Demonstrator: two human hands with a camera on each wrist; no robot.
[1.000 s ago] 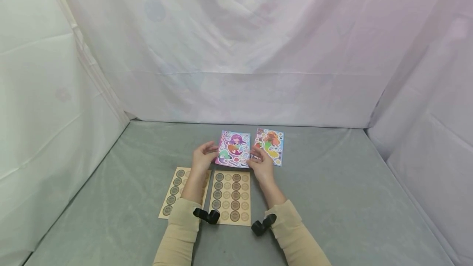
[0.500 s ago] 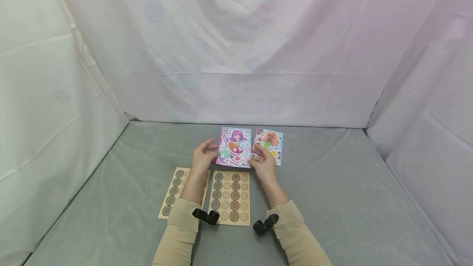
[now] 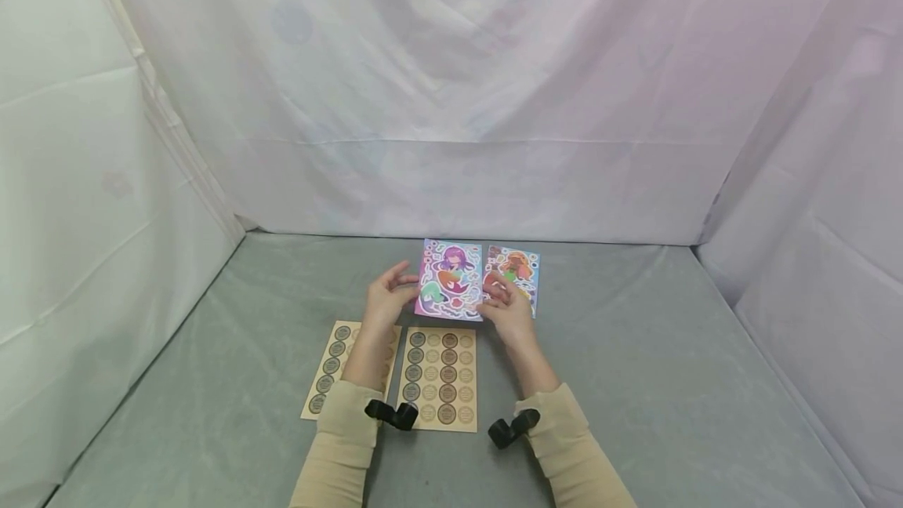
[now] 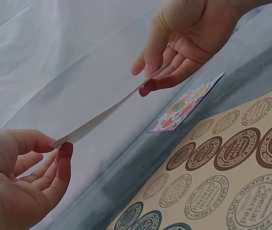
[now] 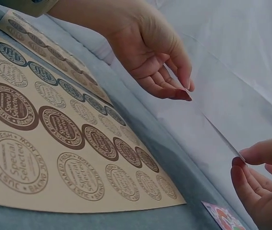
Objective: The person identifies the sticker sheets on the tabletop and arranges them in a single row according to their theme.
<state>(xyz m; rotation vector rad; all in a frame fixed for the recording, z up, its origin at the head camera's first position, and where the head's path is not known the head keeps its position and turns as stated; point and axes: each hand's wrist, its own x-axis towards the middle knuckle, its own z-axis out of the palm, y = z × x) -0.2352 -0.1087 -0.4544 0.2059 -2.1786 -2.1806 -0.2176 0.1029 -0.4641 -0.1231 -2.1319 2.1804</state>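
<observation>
A mermaid sticker sheet (image 3: 450,281) with a purple-haired figure is held up off the table between both hands. My left hand (image 3: 386,296) pinches its left edge between thumb and fingers. On the opposite edge, the thumb and fingers of my right hand (image 3: 509,312) pinch it too. The left wrist view shows the thin sheet (image 4: 102,114) almost edge-on, its pale back towards the camera. Behind the right hand lies a second mermaid sticker sheet (image 3: 525,263) with a blue border, partly covered by that hand.
Two tan sheets of round label stickers lie nearer me: the right one (image 3: 439,379) in full view, the left one (image 3: 326,367) partly under my left forearm. Grey cloth covers the table (image 3: 635,367). A white curtain (image 3: 451,186) hangs along its back edge.
The held mermaid sheet has risen slightly and shifted a little to the right, its face tilting more towards the head camera. Both hands keep their pinch; the right hand has moved slightly right.
</observation>
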